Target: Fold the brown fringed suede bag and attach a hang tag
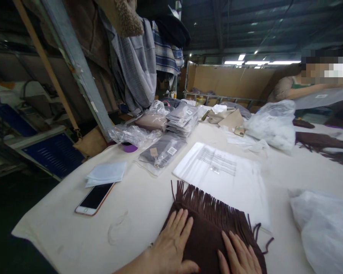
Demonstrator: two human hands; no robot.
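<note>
A dark brown fringed scarf [201,236] lies folded flat at the front of the table, its fringe [217,203] pointing away from me. My left hand [171,243] rests open on the scarf's left side, fingers stretched forward. On the right part of the cloth lies my right hand [240,255], also open and flat, cut off by the lower frame edge. Just beyond the fringe is a stack of white plastic bags [223,175] with printed text, partly covered by the scarf.
A phone [94,199] and a folded light-blue cloth [105,173] lie left. Behind are bagged grey items [162,152], a purple tape roll [129,147] and a filled clear bag [274,125]. A white plastic bundle [328,228] sits right. A co-worker [291,85] handles a grey bag opposite.
</note>
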